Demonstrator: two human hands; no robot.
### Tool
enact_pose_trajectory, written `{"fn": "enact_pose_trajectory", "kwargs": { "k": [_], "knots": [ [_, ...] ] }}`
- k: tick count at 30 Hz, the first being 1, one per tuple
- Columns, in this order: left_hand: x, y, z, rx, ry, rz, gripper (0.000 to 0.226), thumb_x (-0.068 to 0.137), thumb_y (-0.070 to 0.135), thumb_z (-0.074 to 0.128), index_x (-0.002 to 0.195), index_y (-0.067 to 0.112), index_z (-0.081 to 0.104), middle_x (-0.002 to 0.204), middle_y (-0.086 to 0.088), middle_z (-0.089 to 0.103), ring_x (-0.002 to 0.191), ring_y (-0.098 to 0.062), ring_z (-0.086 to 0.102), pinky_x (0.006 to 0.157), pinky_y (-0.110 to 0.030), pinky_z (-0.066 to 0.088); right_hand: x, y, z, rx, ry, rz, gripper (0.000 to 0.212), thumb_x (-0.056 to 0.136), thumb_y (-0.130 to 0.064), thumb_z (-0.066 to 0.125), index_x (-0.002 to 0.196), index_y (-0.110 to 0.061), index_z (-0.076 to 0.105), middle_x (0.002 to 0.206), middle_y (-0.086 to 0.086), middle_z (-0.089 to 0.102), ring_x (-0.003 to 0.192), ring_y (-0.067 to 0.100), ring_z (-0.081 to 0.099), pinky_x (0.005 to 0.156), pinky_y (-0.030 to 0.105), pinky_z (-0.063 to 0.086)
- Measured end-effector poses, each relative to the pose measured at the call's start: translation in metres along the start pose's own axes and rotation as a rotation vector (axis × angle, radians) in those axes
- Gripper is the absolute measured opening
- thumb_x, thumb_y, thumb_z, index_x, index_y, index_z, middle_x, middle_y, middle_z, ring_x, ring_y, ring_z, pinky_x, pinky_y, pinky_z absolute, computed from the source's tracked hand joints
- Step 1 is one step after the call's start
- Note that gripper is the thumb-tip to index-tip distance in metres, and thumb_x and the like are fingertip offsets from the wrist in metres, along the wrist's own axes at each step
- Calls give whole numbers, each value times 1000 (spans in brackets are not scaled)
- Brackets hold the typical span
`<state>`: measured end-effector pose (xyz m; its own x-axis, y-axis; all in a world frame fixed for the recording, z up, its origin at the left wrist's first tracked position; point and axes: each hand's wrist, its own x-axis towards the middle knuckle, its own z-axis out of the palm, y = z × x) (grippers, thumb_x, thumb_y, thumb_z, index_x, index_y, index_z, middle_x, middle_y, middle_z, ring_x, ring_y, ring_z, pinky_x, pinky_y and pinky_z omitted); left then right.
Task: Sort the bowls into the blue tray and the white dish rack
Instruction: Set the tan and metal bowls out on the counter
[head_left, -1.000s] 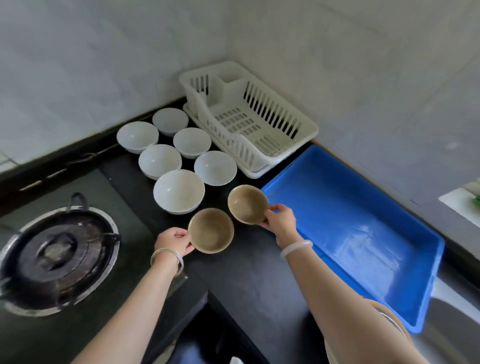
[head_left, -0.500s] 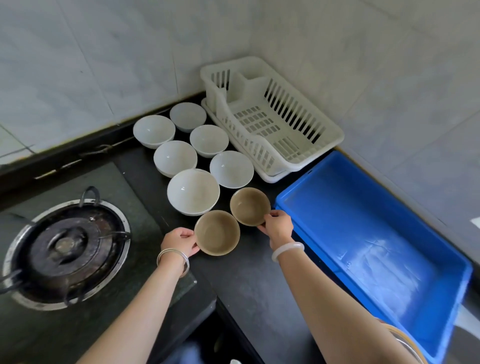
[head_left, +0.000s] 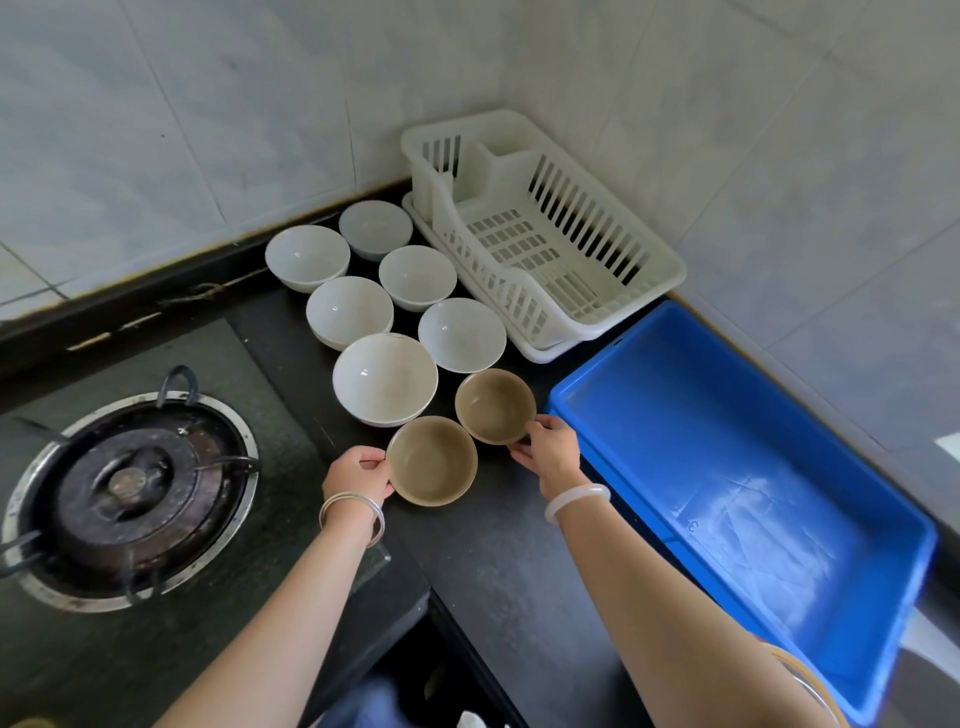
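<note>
Two brown bowls stand on the black counter. My left hand (head_left: 358, 475) grips the left rim of the nearer brown bowl (head_left: 432, 461). My right hand (head_left: 551, 452) grips the lower right rim of the farther brown bowl (head_left: 495, 406). Behind them sit several white bowls, the largest (head_left: 385, 379) nearest the brown ones. The white dish rack (head_left: 540, 228) stands in the corner with nothing in it. The blue tray (head_left: 737, 467) lies to the right, also holding nothing.
A gas burner (head_left: 130, 488) with a dark pan support sits at the left. Tiled walls close the back and right sides. The counter's front edge (head_left: 467, 623) runs diagonally below my arms.
The view has shifted, so everything sits further right and lower in frame. Both hands have kept their hold on the brown bowls, which stay side by side on the counter.
</note>
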<state>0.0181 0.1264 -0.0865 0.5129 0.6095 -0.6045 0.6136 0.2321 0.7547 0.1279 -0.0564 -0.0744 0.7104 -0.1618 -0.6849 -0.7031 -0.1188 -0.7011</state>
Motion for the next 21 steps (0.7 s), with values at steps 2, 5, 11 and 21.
{"fn": "enact_pose_trajectory", "kwargs": {
  "k": [2,5,11,21],
  "knots": [
    [-2,0,0,9,5,23,13,84,2,59,94,9,63,95,-11,64,80,-24,61,73,-32,54,-2,0,-1,-14,-20,6,28,97,-17,49,125,-16,53,113,8,62,91,20,67,71,29,56],
    [-6,2,-2,95,2,74,21,85,5,56,103,10,64,102,-11,67,82,-25,63,83,-39,55,-5,1,-4,-30,-42,6,32,97,-21,49,129,-17,51,114,6,61,89,18,66,74,30,56],
    [-26,12,-5,524,-14,314,35,90,19,50,124,14,57,124,-6,63,112,-27,58,90,-33,44,-29,4,-31,-174,-46,-105,39,99,-22,45,139,-19,44,128,4,56,93,18,64,84,31,55],
    [-120,4,55,590,-343,545,27,90,14,51,115,17,61,117,-1,65,104,-18,61,90,-29,47,-107,50,-157,-418,174,-383,18,94,-24,44,99,-27,61,93,-3,70,84,25,65,73,37,53]
  ]
}}
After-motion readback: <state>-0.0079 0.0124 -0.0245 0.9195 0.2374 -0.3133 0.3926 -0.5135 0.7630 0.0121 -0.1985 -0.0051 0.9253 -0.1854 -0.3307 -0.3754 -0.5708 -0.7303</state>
